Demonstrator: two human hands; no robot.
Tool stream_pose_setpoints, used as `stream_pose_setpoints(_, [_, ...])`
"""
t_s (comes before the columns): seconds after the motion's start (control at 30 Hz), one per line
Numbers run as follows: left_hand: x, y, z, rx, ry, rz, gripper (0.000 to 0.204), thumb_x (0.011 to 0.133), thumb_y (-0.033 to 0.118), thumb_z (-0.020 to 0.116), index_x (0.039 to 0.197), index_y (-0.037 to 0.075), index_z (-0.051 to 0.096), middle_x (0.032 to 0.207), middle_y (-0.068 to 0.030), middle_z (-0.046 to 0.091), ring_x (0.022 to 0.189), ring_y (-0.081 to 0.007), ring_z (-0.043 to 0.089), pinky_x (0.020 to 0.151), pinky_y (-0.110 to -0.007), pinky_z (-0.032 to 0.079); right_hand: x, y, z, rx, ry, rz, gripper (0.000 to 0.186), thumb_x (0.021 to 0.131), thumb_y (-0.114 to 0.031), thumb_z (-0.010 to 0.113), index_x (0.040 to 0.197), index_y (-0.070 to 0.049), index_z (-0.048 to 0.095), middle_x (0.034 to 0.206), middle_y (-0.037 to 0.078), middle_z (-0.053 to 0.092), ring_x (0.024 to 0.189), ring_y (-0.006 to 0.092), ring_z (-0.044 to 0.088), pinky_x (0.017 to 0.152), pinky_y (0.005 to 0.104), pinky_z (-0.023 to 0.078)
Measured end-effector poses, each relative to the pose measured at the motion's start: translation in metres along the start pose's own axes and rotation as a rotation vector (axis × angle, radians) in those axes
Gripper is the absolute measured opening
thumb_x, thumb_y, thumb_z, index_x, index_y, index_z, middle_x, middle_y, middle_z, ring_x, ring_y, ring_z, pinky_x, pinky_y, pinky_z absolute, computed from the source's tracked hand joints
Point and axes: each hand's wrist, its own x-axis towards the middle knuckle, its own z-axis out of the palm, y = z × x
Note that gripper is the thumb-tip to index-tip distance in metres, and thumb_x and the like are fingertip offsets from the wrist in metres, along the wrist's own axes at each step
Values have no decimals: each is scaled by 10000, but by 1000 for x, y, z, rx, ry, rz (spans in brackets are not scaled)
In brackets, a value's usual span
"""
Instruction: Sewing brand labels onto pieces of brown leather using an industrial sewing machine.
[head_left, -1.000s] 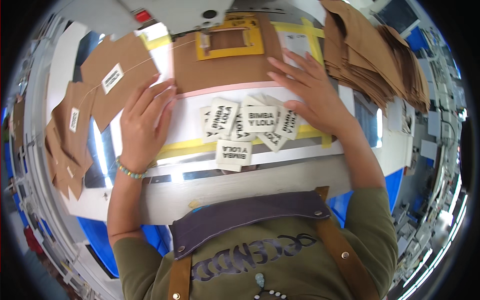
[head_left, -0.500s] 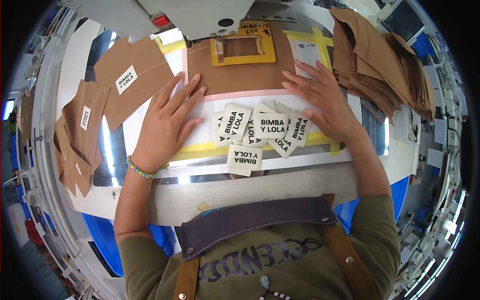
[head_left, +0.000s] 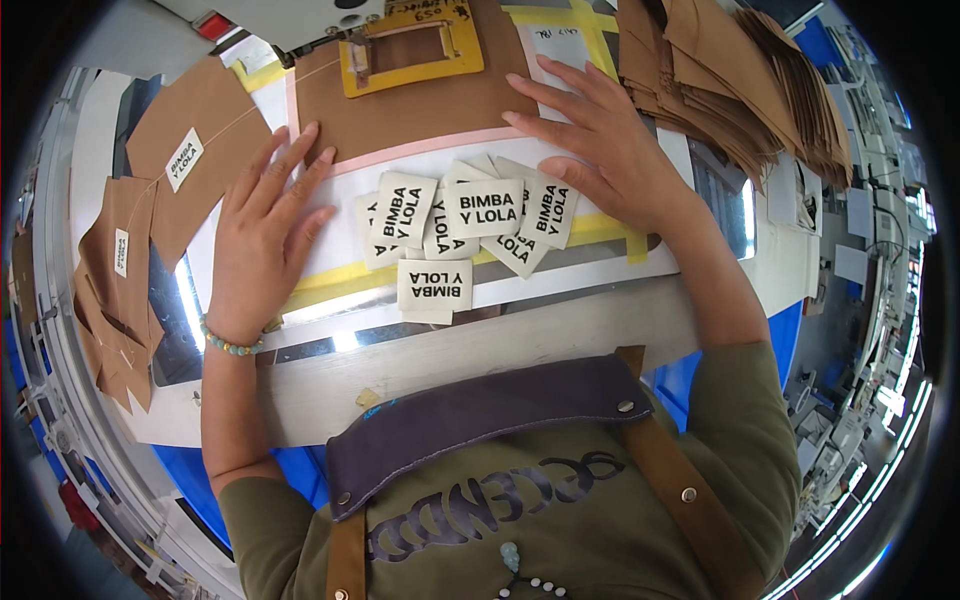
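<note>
1. Brown panel: a flat sheet of tan material, leather or stiff fabric as far as the view allows, lying on the work surface under a yellow frame clamp at the far edge. Judged light, thin and flexible; it should slide easily on the smooth board, so flat-palm pressure near its lower edge suits it better than a pinch.
2. Left hand: laid flat, fingers spread and extended, the fingertips resting on the panel's lower left corner. It grips nothing.
3. Right hand: likewise flat and splayed, fingers pressing the panel's right side, thumb toward the labels. It grips nothing.
4. Woven labels: a loose heap of small cream rectangles with black print, between the two hands, just below the panel. Judged very light and limp; best lifted singly by an edge or corner.
5. Stack of brown pieces: fanned pile to the right, well apart from the left hand.
6. Labelled brown pieces: finished-looking panels with a label attached, lying to the left.
7. Beaded bracelet: on the left wrist.
</note>
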Motion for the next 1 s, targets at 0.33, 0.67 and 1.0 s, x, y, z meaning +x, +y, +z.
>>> stream_pose_setpoints(0.33, [-4,0,4,-6,48,8,524,959,172,778,1474,137,693,1610,-44,606,1506,-350,521,1191,-481,464,-3,-3,3,-9,10,6,480,1115,-471,559,1481,-192,697,1678,51,520,1599,316,372,1335,591,215])
stream_pose_setpoints(0.67, [-3,0,-1,-7,19,-15,527,963,143,755,1484,127,683,1622,-45,592,1517,-343,510,1220,-484,459,14,-66,-1,-50,232,-270,331,806,-251,881,1078,-91,782,1111,-4,737,1164,203,678,1223,575,441])
stream_pose_setpoints(1.0, [16,9,-23,-3,216,108,471,876,105,837,1335,72,742,1452,-66,719,1344,-339,652,1012,-428,564,85,-35,-16,-253,588,-346,182,779,-123,798,957,-90,778,991,6,716,1028,195,697,1072,451,542])
